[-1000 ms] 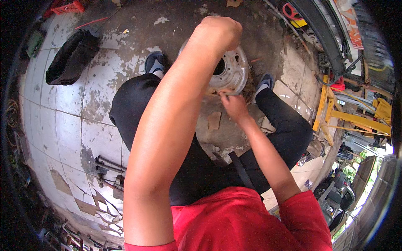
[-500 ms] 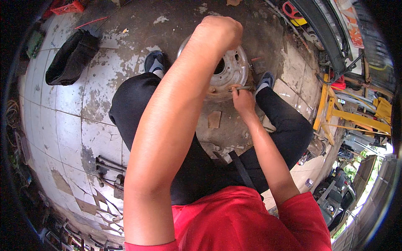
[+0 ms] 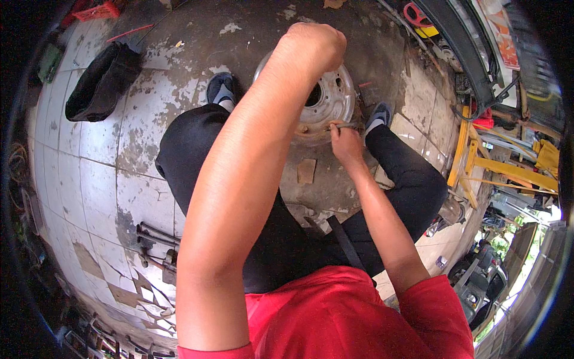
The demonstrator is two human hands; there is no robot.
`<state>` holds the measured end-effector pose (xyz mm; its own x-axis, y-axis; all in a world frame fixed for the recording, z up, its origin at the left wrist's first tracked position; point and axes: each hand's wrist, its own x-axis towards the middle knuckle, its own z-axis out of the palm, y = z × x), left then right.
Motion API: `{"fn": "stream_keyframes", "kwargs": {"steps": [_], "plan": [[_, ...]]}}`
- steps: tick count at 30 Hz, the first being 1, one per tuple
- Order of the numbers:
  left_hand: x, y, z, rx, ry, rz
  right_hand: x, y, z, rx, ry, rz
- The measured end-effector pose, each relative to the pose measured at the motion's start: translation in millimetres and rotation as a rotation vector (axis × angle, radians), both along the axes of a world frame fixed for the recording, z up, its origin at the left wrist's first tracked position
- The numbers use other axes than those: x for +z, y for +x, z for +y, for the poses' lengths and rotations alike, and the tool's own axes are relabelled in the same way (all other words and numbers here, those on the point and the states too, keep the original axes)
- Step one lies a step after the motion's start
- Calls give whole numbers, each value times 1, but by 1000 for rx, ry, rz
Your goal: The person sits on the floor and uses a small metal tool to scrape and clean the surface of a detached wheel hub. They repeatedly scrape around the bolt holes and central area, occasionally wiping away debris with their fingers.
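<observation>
A silver-grey steel wheel rim (image 3: 338, 99) lies flat on the floor between my feet, its dark centre hole partly covered by my left forearm. My left hand (image 3: 317, 46) is raised over the far part of the rim. Its fingers are curled into a fist and turned away, so whatever is in it is hidden. Close to the rim's near right edge, my right hand (image 3: 347, 143) grips a thin, dark metal bar tool (image 3: 345, 126). That tool points sideways along the wheel's rusty, dirty border; its exact kind is unclear.
A piece of brown cardboard (image 3: 306, 171) lies near the wheel. Left are a black open bag-like thing (image 3: 103, 84) and metal rods (image 3: 156, 235) on cracked tiles. A yellow metal frame (image 3: 508, 169), hoses and workshop gear crowd the right. My sandalled feet flank the wheel.
The bar tool in my right hand has turned slightly and shows less of its length. A brownish patch right of the wheel has gone from view. The left hand stays almost in place.
</observation>
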<state>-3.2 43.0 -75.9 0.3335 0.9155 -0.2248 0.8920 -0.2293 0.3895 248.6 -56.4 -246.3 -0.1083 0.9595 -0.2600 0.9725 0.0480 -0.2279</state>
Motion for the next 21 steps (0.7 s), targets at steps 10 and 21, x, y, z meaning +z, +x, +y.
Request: {"fn": "stream_keyframes", "kwargs": {"steps": [10, 21], "plan": [[2, 1, -2, -9, -13, 1, 18, -23, -2, 3, -67, -15], [3, 7, -5, 56, -18, 8, 25, -34, -2, -28, -49, -88]]}}
